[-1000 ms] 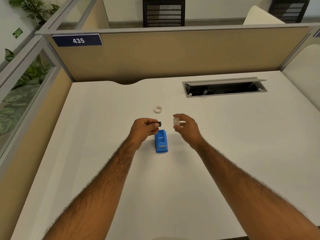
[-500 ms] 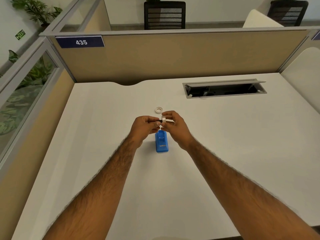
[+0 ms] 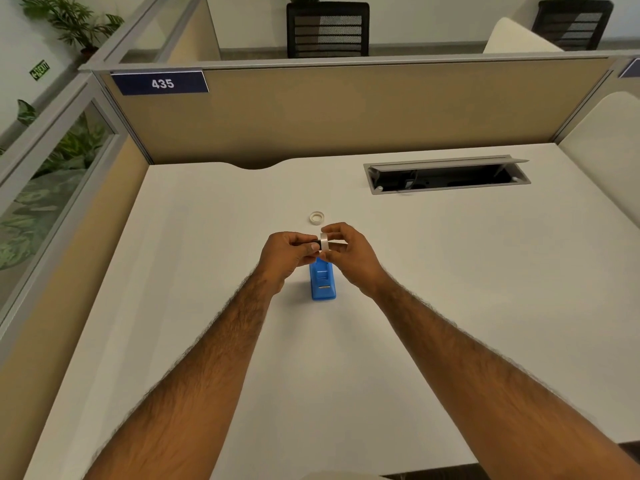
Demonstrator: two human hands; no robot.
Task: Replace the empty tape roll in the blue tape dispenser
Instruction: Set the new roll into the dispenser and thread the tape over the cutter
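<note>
The blue tape dispenser (image 3: 323, 281) stands on the white desk (image 3: 214, 271), its far end hidden under my hands. Just above it, my left hand (image 3: 285, 253) pinches a small black spindle (image 3: 316, 242) by its left end. My right hand (image 3: 349, 255) holds a translucent tape roll (image 3: 324, 241) upright, and the roll sits against or around the spindle's tip; I cannot tell which. A small white empty tape core (image 3: 317, 217) lies flat on the desk a little beyond my hands.
An open cable tray (image 3: 446, 174) is sunk into the desk at the back right. Beige partition panels (image 3: 346, 112) wall the desk at the back and left. The desk's near edge runs below my forearms.
A second ago my hands were apart, spindle in the left and roll in the right. They have come together above the dispenser, and the roll now meets the spindle.
</note>
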